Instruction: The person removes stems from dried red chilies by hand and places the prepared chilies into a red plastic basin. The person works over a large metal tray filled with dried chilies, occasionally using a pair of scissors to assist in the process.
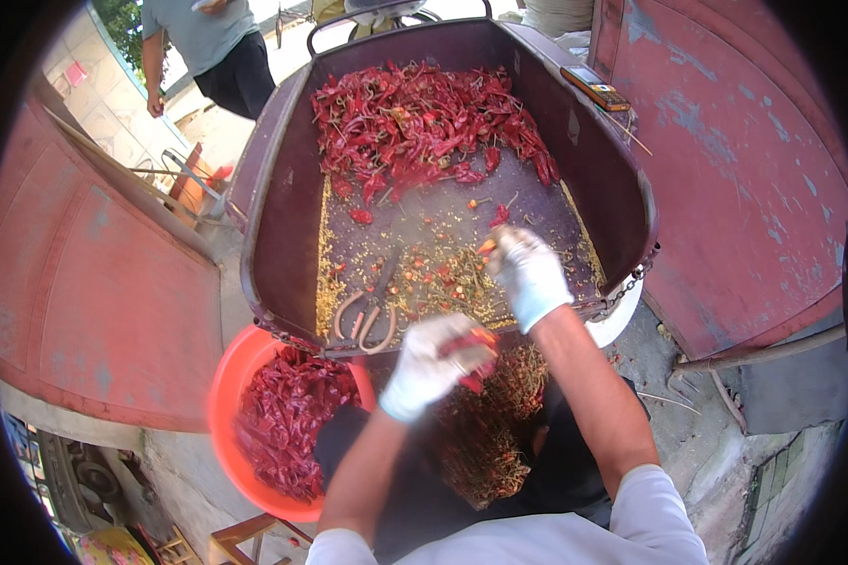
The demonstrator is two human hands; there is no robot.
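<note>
My left hand [434, 357], in a whitish glove, is closed around a red dried chili pepper [472, 351] above the near edge of the metal cart bed. My right hand [526, 268], gloved too and blurred, holds a small orange-red piece [487, 247] at its fingertips over the bed. A heap of dried red chilies [424, 120] fills the far part of the bed. Scissors [371, 311] with pinkish handles lie near its front left corner, among yellow seeds and stems [452, 275]. Between my legs is a pile of chili stems [491, 431].
An orange plastic basin [222, 424] of red chilies stands at the lower left. A mobile phone [597, 88] lies on the cart's right rim, above a hanging chain [629, 286]. Red metal doors [735, 169] flank the cart. Another person [205, 42] stands at the upper left.
</note>
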